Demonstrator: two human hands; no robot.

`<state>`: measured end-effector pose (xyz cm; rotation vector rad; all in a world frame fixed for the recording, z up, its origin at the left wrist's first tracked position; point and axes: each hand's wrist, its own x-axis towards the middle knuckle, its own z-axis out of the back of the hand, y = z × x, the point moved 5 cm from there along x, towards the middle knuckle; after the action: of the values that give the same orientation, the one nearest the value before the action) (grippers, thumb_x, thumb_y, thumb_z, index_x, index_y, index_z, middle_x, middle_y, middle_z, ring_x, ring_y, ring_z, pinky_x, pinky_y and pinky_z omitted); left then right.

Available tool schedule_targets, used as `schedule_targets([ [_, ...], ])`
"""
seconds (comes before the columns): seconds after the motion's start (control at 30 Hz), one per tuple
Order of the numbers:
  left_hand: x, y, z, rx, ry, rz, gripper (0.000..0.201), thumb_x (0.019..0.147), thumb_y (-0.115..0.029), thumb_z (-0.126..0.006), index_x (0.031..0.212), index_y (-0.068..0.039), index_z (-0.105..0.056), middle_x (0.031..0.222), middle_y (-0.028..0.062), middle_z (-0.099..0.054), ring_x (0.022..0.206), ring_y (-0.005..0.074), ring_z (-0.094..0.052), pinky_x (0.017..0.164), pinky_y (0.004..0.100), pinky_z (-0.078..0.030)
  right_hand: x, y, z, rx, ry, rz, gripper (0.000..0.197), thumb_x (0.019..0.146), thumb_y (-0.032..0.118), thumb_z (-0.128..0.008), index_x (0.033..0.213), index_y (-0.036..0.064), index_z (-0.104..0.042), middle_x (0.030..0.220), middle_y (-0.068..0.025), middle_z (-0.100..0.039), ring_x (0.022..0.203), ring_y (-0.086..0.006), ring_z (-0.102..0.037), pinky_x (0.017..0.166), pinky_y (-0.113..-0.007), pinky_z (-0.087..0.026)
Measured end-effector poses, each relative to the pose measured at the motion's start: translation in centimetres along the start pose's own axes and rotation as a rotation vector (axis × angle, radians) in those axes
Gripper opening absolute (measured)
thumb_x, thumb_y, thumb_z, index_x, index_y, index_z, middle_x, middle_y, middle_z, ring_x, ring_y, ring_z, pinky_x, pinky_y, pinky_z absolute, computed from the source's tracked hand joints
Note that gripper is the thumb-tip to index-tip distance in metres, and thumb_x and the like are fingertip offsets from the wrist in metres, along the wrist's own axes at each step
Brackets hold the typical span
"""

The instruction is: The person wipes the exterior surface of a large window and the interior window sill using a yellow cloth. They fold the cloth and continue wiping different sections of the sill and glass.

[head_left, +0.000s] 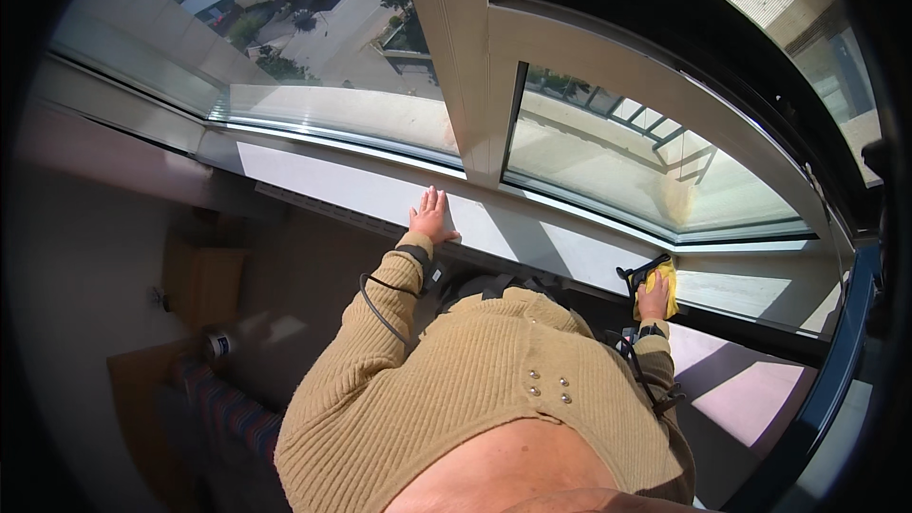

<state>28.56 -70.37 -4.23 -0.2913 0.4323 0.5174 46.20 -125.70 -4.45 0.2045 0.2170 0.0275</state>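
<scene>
My left hand lies on the white windowsill, fingers stretched out over its front edge and holding nothing. Farther right, a yellow cloth is under my right hand, which grips it against the sill near the corner. Against the cloth, just beyond my right fingers, is a slim black tool with a bar-like end; whether my hand holds it too is hidden. Cables run along both of my sleeves at the wrists.
Behind the sill stand a large fixed pane and a lower framed pane. A dark blue frame edge rises at the right. Low at the left are a wooden cabinet, a white tub and a striped textile.
</scene>
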Motion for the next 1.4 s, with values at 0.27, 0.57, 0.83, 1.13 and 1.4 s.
schedule_targets([
  [0.27,-0.2,-0.4,0.6,0.044,0.114,0.028,0.126,0.054,-0.053,-0.081,0.147,-0.012,-0.006,0.154,0.0129,0.000,0.142,0.0294,-0.003,0.107,0.0569,-0.019,2.2,1.4,1.5,-0.196,-0.021,-0.117,0.068,0.074,0.035,-0.060,0.135,0.0152,-0.038,0.128,-0.0234,-0.041,0.111,-0.0465,-0.044,0.094,-0.049,-0.039],
  [0.57,-0.1,-0.8,0.8,0.058,0.125,0.066,0.126,0.055,-0.051,-0.081,0.147,-0.011,-0.005,0.153,0.0136,0.001,0.142,0.0301,-0.003,0.107,0.0549,-0.021,1.6,2.6,1.2,-0.236,-0.035,0.082,0.067,0.075,0.037,-0.063,0.135,0.0180,-0.041,0.131,-0.0235,-0.038,0.113,-0.0434,-0.042,0.094,-0.049,-0.039],
  [0.83,-0.2,-1.1,0.9,0.074,0.135,0.073,0.125,0.056,-0.048,-0.082,0.147,-0.011,-0.004,0.153,0.0137,0.001,0.142,0.0298,-0.003,0.107,0.0538,-0.023,-1.2,13.0,0.1,-0.243,0.018,0.405,0.065,0.074,0.039,-0.062,0.134,0.0202,-0.043,0.131,-0.0199,-0.040,0.115,-0.0377,-0.041,0.093,-0.047,-0.040],
  [1.13,-0.5,-1.0,1.1,0.038,0.131,0.062,0.126,0.056,-0.048,-0.082,0.147,-0.011,-0.004,0.153,0.0136,0.000,0.142,0.0295,-0.003,0.108,0.0540,-0.022,-3.7,25.9,-1.8,-0.187,0.203,0.674,0.070,0.073,0.038,-0.065,0.135,0.0174,-0.040,0.131,-0.0236,-0.038,0.117,-0.0424,-0.037,0.092,-0.052,-0.037],
  [1.4,-0.6,-0.9,1.4,0.018,0.141,0.038,0.125,0.055,-0.048,-0.082,0.147,-0.011,-0.005,0.153,0.0134,0.000,0.142,0.0297,-0.003,0.107,0.0550,-0.021,-4.6,34.3,-6.9,-0.210,0.121,0.915,0.068,0.069,0.042,-0.068,0.127,0.0125,-0.047,0.124,-0.0257,-0.044,0.109,-0.0444,-0.045,0.080,-0.054,-0.044],
])
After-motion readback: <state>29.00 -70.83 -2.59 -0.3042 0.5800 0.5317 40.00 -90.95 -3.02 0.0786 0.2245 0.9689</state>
